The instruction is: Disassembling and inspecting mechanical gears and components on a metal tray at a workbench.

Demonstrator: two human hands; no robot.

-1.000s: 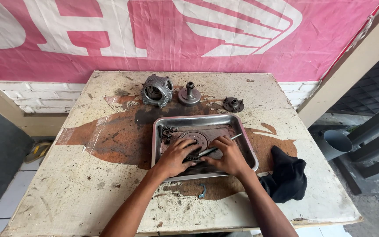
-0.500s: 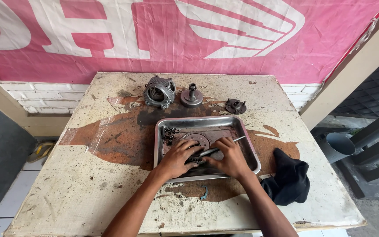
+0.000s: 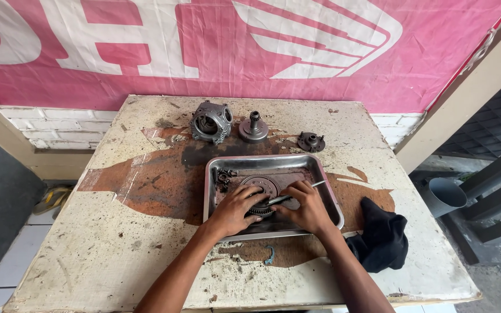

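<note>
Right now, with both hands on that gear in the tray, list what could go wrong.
1. The slim metal tool in the right hand is levered against the round gear; if it slips, it may jab the left hand steadying the gear.
2. The metal tray looks oily, so it might slide on the table under pressure.
3. The small parts in the tray's corner could be knocked out.

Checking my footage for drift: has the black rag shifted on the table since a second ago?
No. The black rag lies just right of the metal tray, at the table's right edge, as before.
</note>
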